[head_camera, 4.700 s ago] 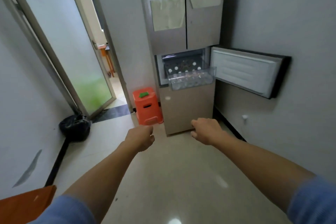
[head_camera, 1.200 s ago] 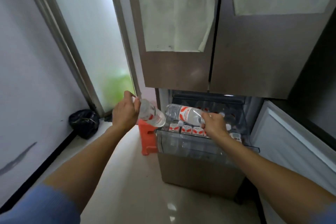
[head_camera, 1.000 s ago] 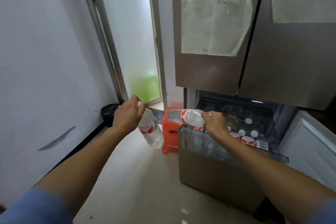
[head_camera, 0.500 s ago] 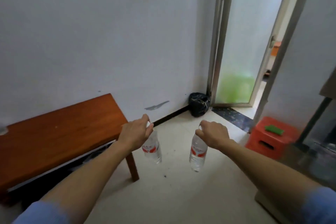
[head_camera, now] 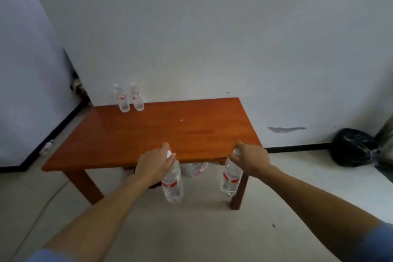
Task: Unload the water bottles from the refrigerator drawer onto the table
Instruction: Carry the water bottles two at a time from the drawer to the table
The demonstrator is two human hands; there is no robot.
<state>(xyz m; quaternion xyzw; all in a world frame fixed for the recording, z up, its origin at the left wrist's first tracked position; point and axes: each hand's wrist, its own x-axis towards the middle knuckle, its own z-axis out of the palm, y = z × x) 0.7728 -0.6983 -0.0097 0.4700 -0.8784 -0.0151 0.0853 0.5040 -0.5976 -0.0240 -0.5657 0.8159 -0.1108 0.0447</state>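
My left hand (head_camera: 154, 165) grips a water bottle (head_camera: 172, 183) by its neck, hanging before the wooden table's (head_camera: 148, 134) near edge; my right hand (head_camera: 252, 160) clasps a second bottle (head_camera: 230, 178) likewise beside the table's right leg; two more bottles (head_camera: 128, 98) stand upright together at the far left corner.

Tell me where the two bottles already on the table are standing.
In the head view, the two bottles stand upright side by side at the far left corner of the table, against the wall.
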